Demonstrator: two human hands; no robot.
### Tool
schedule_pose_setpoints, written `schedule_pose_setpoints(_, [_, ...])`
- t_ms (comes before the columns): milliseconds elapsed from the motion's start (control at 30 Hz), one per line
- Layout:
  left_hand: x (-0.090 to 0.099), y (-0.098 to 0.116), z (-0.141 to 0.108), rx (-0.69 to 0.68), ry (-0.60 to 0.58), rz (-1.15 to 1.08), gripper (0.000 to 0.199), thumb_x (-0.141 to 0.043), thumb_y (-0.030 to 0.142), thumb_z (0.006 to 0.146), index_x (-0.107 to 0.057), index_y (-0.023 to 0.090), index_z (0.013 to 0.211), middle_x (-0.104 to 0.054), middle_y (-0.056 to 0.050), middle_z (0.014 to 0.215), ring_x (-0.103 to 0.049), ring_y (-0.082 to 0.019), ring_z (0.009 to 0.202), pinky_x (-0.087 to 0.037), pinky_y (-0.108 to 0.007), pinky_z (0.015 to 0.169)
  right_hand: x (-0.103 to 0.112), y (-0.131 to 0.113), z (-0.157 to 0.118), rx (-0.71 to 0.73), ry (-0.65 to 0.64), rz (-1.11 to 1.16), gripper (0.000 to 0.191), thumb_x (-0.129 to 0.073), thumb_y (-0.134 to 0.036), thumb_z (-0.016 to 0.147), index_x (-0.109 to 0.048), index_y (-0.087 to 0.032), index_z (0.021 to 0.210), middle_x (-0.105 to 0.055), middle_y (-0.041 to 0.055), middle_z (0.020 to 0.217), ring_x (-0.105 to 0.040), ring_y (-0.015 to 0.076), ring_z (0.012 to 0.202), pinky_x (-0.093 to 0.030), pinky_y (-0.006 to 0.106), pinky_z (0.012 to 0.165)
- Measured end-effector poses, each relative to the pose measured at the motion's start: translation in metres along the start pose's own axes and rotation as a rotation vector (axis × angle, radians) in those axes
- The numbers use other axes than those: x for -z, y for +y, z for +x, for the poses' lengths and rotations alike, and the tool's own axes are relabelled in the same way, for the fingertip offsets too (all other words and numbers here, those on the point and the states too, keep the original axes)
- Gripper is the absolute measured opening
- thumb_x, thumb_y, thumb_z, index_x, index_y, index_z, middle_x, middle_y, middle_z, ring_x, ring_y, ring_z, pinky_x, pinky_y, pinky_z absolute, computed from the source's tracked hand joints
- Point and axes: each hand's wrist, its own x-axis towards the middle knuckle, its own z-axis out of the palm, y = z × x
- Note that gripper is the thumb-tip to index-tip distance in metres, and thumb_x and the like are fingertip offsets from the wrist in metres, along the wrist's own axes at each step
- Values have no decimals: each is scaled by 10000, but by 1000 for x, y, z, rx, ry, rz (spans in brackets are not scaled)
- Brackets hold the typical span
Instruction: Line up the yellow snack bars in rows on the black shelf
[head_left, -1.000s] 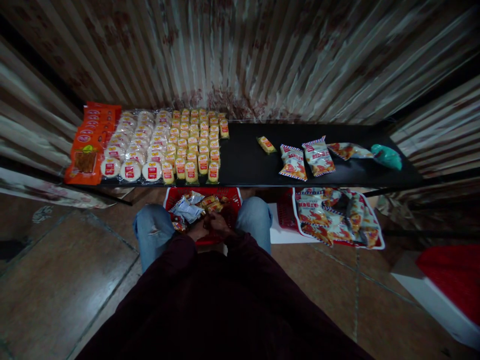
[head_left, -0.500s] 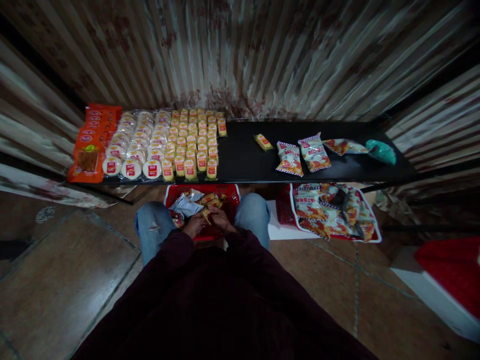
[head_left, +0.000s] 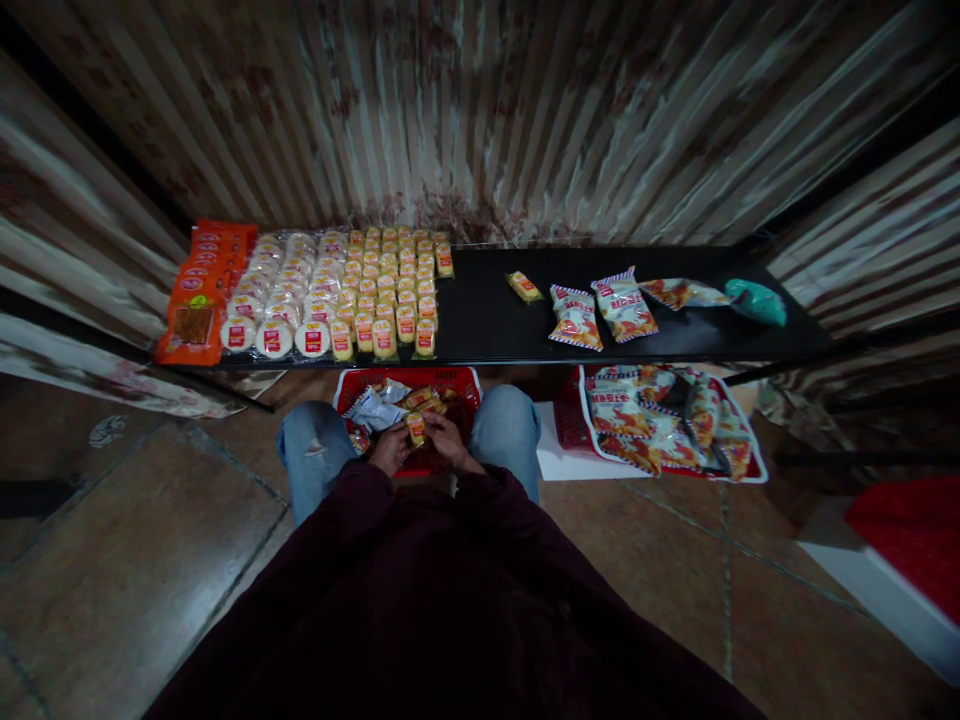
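1. Our left fingers [head_left: 395, 441] and right fingers [head_left: 438, 426] clamp one yellow plastic-wrapped snack [head_left: 415, 430] over a red plastic basket [head_left: 450, 380]
2. We face silvery plastic packets [head_left: 375, 409] inside, a black rectangular tabletop [head_left: 484, 325] beyond

A pleated, patterned curtain [head_left: 465, 120] is hung along the back and sides. Toward the right, a green bag [head_left: 756, 303] is seen. Tiled floor [head_left: 645, 560] is shown below, where red cloth [head_left: 911, 535] is laid over a white box [head_left: 874, 585].
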Motion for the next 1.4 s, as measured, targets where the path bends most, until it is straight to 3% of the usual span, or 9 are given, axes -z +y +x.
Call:
schedule_pose_setpoints(367, [-14,10,-19,-73,11,-111,211,-657,212,753,-599,177,953,-693,-45,891,-652,-123,762,-478,-203,652,-3,-21,-31,15,-18,157,481,-770,-327,537,-707,-199,997,-726,53,1048,-646,233,1004,-469,386,958])
schedule_pose_setpoints(667, [-29,21,-30,-208,190,-34,242,-707,263,711,-585,173,899,-623,1,713,-612,-121,656,-467,-243,645,-7,-40,-48,-19,-59,250,587,-736,-335,598,-668,-230,1172,-716,47,1117,-670,209,892,-522,330,769])
schedule_pose_setpoints(800, [-36,24,-32,-274,281,-2,202,-669,224,713,-588,170,889,-615,5,725,-594,-114,625,-463,-245,626,-6,-44,-50,8,-79,225,586,-728,-372,623,-653,-241,1189,-710,51,1114,-665,228,935,-525,358,797])
schedule_pose_setpoints(933, [-40,25,-37,-308,248,37,67,-598,173,743,-592,159,808,-623,-12,777,-591,-103,652,-467,-231,643,-4,-47,-52,93,-65,217,564,-746,-386,607,-672,-242,1147,-709,43,1122,-639,235,1052,-481,390,955])
schedule_pose_setpoints(1033, [-42,24,-41,-322,200,51,86,-608,204,743,-596,164,818,-639,-20,793,-608,-118,693,-469,-236,660,-2,-50,-54,136,-41,167,534,-728,-397,635,-670,-249,1145,-696,39,1153,-596,234,1150,-442,406,1024])
schedule_pose_setpoints(1400, [-52,27,-56,-354,183,102,195,-657,247,727,-647,160,900,-675,-50,887,-614,-156,815,-475,-260,730,-3,-61,-60,266,41,-65,468,-687,-357,730,-657,-262,1187,-690,8,1172,-594,224,1150,-473,369,1007])
